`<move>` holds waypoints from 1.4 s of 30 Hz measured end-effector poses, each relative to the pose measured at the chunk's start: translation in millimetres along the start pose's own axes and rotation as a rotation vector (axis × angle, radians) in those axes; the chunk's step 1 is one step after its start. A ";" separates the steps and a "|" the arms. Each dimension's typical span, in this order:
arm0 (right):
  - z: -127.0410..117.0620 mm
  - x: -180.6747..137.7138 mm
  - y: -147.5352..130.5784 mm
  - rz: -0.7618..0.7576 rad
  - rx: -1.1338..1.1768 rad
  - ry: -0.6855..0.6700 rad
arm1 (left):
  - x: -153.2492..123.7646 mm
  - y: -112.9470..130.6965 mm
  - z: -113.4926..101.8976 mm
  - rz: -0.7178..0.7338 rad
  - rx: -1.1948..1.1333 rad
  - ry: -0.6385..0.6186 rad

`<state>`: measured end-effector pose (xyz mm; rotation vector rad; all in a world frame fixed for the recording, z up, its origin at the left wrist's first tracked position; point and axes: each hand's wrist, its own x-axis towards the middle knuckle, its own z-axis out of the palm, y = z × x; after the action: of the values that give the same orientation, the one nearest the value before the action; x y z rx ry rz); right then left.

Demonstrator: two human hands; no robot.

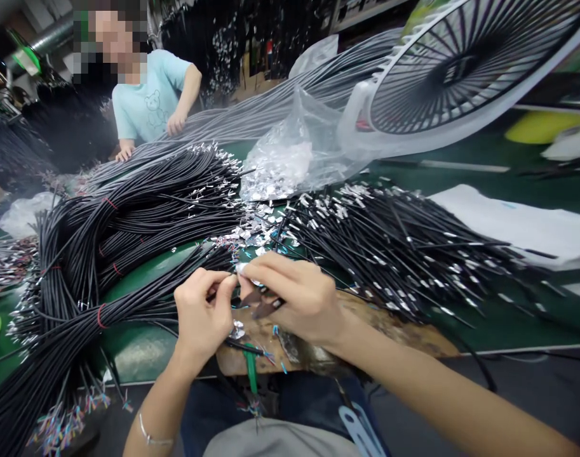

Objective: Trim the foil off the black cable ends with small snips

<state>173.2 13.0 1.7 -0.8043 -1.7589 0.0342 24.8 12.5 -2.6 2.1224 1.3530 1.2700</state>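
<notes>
My left hand (202,314) and my right hand (294,298) meet at the table's near edge, fingers pinched together. Between their fingertips sits a small silvery foil piece (242,268) on the end of a thin black cable (244,348). My right hand also holds a small dark tool (261,303) against its palm. A big bundle of black cables (103,254) tied with red bands lies to the left. Another heap of black cables with foil-wrapped ends (394,241) spreads to the right.
A clear plastic bag of foil pieces (290,158) sits behind, with loose foil scattered in front. A white fan guard (461,70) tilts at the back right. A person in a light blue shirt (149,98) handles cables at the far left. White sheet (518,225) at right.
</notes>
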 end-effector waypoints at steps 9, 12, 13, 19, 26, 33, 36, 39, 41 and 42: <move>-0.3 15.6 -2.5 0.978 0.910 -0.183 | 2.2 -6.5 -7.3 0.173 -0.336 0.114; -0.1 14.1 -2.6 0.953 0.878 -0.160 | -1.3 -6.1 -2.3 0.223 -0.273 0.210; -0.1 13.5 -2.8 0.936 0.850 -0.155 | -2.2 -5.9 -1.0 0.229 -0.250 0.223; -3.0 10.8 -1.7 0.794 0.600 -0.121 | -4.4 -4.9 0.4 0.291 -0.091 0.256; -2.4 3.7 -4.4 0.257 0.227 0.030 | -2.4 -1.8 -6.0 0.112 -0.080 0.204; -6.8 -2.9 3.1 -0.272 -0.300 -0.090 | 0.6 -4.5 -4.7 -0.030 -0.064 -0.003; -8.0 -2.9 4.5 -0.246 -0.331 -0.131 | 0.8 -2.5 -3.4 0.053 -0.010 0.030; -6.7 -3.8 1.4 -0.126 -0.199 -0.198 | 0.4 -0.8 -3.3 0.102 0.004 0.007; -5.6 -4.5 -2.0 -0.076 -0.072 -0.180 | 0.3 -0.5 -4.1 0.100 -0.014 0.017; -5.4 -4.5 -3.5 -0.036 -0.005 -0.140 | 0.3 -0.5 -4.7 0.101 -0.036 0.053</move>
<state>176.6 5.9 1.3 -0.7892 -1.9062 0.0636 20.8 12.2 -0.3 2.1713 1.2474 1.3880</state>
